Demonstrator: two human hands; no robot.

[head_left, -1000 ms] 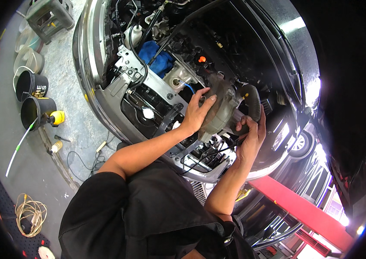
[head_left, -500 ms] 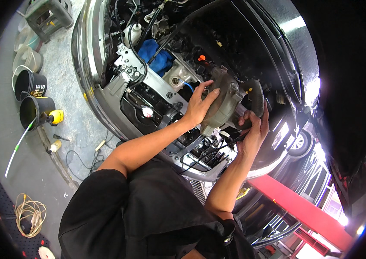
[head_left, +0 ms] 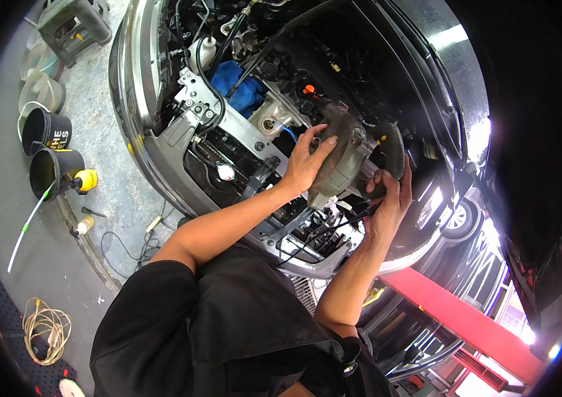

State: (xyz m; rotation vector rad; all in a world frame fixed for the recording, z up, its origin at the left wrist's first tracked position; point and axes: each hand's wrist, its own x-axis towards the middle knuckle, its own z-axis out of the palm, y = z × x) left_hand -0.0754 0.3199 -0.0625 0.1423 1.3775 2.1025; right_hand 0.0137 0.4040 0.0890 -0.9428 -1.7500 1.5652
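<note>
A grey-brown plastic air filter housing (head_left: 342, 162) sits tilted over the engine bay, between my two hands. My left hand (head_left: 306, 164) grips its left side, thumb and fingers spread over the top face. On the other side my right hand (head_left: 390, 198) is closed round the housing's lower right end, fingers curled beneath a black ribbed hose (head_left: 395, 149). Part of those fingers is hidden by the hose and housing. Left of the housing, a blue cloth (head_left: 238, 86) lies on the engine near an open round port (head_left: 269, 124) in a metal cover.
A silver crossmember (head_left: 244, 129) and the car's front edge (head_left: 155, 155) lie between my body and the engine. On the floor at left stand black buckets (head_left: 46, 173), a grey stool (head_left: 72, 30) and a coiled cable (head_left: 47, 331). A red beam (head_left: 460, 324) runs at lower right.
</note>
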